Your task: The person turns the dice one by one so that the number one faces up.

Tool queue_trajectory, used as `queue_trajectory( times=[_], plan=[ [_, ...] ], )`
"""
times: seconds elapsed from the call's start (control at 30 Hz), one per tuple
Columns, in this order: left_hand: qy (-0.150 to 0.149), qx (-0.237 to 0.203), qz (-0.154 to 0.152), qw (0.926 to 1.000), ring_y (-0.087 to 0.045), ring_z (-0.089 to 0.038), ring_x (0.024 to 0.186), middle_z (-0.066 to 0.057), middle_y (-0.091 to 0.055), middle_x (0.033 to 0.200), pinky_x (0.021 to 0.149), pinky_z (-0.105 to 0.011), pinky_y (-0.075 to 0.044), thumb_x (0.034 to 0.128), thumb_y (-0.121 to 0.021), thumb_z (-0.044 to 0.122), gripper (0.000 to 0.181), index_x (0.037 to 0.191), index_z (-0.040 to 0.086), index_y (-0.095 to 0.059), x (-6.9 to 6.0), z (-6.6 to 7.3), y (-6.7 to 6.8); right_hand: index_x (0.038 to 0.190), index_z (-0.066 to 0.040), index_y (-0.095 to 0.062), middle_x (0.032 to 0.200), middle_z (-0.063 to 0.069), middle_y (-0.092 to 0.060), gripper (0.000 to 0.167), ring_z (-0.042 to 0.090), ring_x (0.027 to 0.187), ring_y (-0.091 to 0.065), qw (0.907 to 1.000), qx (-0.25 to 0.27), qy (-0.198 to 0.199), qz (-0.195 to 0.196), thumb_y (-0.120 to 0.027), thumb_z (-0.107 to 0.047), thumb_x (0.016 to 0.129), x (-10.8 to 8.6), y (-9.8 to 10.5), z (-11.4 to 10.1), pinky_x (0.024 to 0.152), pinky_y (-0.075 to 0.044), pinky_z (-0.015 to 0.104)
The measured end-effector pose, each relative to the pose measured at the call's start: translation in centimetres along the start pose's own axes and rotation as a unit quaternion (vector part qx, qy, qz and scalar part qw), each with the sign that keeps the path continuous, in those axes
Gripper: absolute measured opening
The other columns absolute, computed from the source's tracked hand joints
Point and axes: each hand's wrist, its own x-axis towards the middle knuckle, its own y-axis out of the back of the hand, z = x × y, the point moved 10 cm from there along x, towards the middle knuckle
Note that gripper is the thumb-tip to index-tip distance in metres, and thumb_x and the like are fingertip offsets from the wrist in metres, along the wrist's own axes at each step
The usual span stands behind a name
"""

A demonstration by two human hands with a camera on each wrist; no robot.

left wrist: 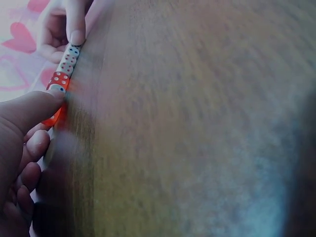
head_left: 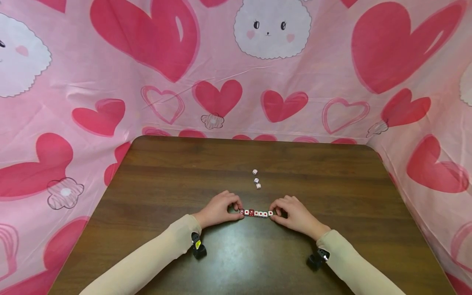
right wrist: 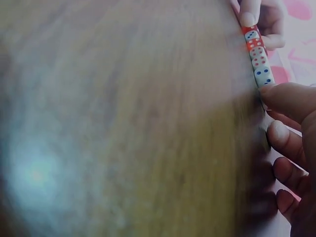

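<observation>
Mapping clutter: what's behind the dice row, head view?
Behind the dice row: three white dice on the table, then heart-print cloth. The row's far faces can't be seen.

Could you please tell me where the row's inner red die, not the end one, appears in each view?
Head: the inner red die, below centre, slightly right.
Left wrist: the inner red die, upper left.
Right wrist: the inner red die, upper right.
Shared landmark: the left hand, at the red end of the row in every view.
</observation>
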Motion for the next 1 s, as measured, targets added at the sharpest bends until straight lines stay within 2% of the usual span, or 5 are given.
queue_trajectory(
  times=[0.43, 0.57, 0.7, 0.87, 1.0],
  plan=[
    [0.002, 0.002, 0.006, 1.0000, -0.044, -0.006, 0.081, 0.015, -0.057, 0.085, 0.073, -0.025, -0.039, 0.0873, -0.085, 0.034, 0.020, 0.094, 0.025, -0.068, -0.1, 0.0, 0.2, 0.099, -0.024, -0.068, 0.077, -0.018, -0.048, 0.021, 0.003, 0.077, -0.040, 0.9999, -0.010, -0.011, 0.004, -0.085, -0.026, 0.087, 0.2, -0.1, -0.5, 0.077, -0.035, 0.030],
    [0.005, -0.008, -0.008, 0.9999, -0.045, -0.007, 0.083, 0.014, -0.058, 0.086, 0.076, -0.026, -0.040, 0.0875, -0.085, 0.037, 0.023, 0.096, 0.024, -0.069, -0.1, -0.1, 0.2, 0.099, -0.025, -0.068, 0.077, -0.018, -0.047, 0.021, 0.003, 0.077, -0.040, 0.9999, -0.008, -0.015, 0.002, -0.085, -0.028, 0.088, 0.2, -0.1, -0.4, 0.077, -0.034, 0.030],
    [0.017, -0.034, -0.036, 0.9986, -0.048, -0.008, 0.087, 0.013, -0.059, 0.090, 0.079, -0.027, -0.042, 0.0899, -0.082, 0.043, 0.027, 0.103, 0.022, -0.070, 0.0, -0.3, 0.3, 0.099, -0.025, -0.068, 0.077, -0.018, -0.048, 0.022, 0.002, 0.076, -0.040, 0.9999, -0.003, -0.010, 0.005, -0.086, -0.029, 0.087, 0.3, -0.1, -0.3, 0.077, -0.034, 0.030],
    [0.030, -0.068, -0.054, 0.9958, -0.057, -0.007, 0.084, 0.012, -0.065, 0.090, 0.078, -0.028, -0.049, 0.0985, -0.073, 0.036, 0.018, 0.104, 0.019, -0.072, 0.9, -0.5, 1.0, 0.098, -0.026, -0.067, 0.076, -0.020, -0.047, 0.025, 0.001, 0.076, -0.039, 0.9997, 0.008, -0.002, 0.021, -0.088, -0.030, 0.085, 0.2, 0.0, -0.1, 0.077, -0.033, 0.030],
    [0.033, -0.052, -0.032, 0.9976, -0.059, -0.006, 0.078, 0.008, -0.068, 0.088, 0.075, -0.027, -0.051, 0.1021, -0.069, 0.025, 0.011, 0.102, 0.015, -0.074, 2.3, -0.5, 1.5, 0.097, -0.027, -0.067, 0.075, -0.021, -0.046, 0.026, 0.000, 0.074, -0.038, 0.9995, 0.014, 0.000, 0.028, -0.089, -0.030, 0.083, -0.1, -0.1, 0.1, 0.077, -0.033, 0.030]
  ],
)
